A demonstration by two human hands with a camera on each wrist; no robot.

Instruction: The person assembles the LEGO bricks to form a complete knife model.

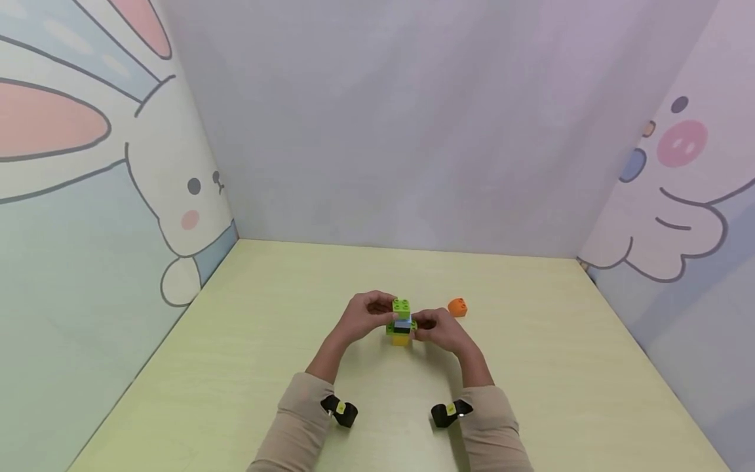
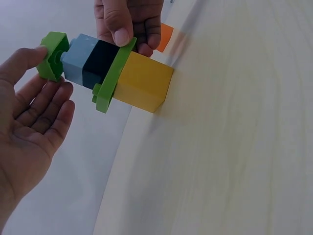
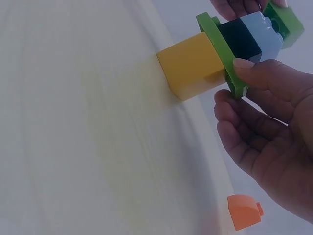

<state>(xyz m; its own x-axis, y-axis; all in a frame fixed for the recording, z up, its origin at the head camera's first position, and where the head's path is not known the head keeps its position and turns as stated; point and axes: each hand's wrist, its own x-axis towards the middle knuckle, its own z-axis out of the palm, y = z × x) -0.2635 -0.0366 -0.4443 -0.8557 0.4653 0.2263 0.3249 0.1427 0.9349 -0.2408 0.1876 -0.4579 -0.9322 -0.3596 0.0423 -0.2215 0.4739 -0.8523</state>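
A small stack of toy building bricks stands upright on the table between the two hands. Its yellow block (image 2: 143, 82) is at the bottom, under a flat green plate (image 3: 218, 46), a black brick (image 3: 240, 39) and a light blue brick (image 2: 77, 58). My left hand (image 1: 367, 316) pinches a green brick (image 2: 53, 56) at the top; it looks tilted, with a gap showing against the blue brick's studs. Thumb and fingers of my right hand (image 1: 444, 330) pinch one end of the green plate.
An orange brick (image 1: 457, 307) with a rounded side lies on the pale wooden table (image 1: 283, 288), behind and right of the right hand. A plain fabric wall (image 1: 389, 131) rises at the table's back, with cartoon-printed walls at both sides.
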